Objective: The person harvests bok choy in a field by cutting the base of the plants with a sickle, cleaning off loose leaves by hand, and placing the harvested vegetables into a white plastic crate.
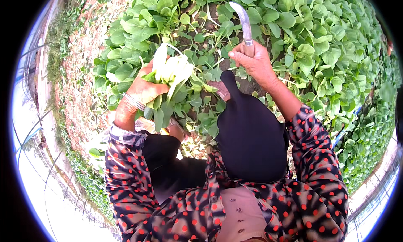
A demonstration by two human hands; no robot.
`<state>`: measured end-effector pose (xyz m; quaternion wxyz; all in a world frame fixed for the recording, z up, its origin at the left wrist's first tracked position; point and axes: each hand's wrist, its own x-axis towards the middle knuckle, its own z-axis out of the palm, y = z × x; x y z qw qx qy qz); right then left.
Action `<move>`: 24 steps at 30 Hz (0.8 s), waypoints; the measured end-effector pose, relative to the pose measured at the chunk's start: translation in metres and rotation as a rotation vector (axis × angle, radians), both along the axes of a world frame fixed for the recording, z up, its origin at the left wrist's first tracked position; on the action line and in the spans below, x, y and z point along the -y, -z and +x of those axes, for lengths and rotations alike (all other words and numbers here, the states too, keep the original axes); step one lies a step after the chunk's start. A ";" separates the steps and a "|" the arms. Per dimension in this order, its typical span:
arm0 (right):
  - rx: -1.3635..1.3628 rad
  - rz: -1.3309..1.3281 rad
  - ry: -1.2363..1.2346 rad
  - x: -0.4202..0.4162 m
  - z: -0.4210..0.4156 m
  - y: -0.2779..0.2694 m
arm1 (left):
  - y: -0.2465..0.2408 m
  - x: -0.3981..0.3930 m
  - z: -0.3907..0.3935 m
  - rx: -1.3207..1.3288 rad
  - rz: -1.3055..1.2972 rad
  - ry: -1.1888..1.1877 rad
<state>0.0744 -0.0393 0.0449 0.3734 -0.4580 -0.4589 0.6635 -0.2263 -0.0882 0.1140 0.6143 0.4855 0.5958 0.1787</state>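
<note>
My left hand (143,87) is closed around a bunch of leafy greens (173,67); their pale stem ends point up and away from me, and the green leaves hang below the hand. In my right hand (256,62) is the wooden handle of a sickle knife (244,20), its curved metal blade raised and apart from the greens. Low leafy plants (204,53) and bare soil lie beneath and between both hands.
Dense leafy plants (315,37) fill the right side and the far edge. To the left lies a strip of soil (77,84) strewn with leaves. My dark-trousered knee (252,131) juts forward below the right hand. A greenhouse frame curves along the left rim.
</note>
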 end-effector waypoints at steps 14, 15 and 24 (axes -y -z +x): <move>-0.171 0.196 -0.547 0.009 -0.066 -0.187 | -0.092 0.117 -0.012 0.219 0.039 -0.287; 0.012 0.311 -0.523 0.013 -0.067 -0.186 | -0.097 0.121 -0.013 0.260 0.016 -0.322; 0.030 0.383 -0.450 0.063 -0.121 -0.177 | -0.086 0.142 -0.032 0.293 0.085 -0.509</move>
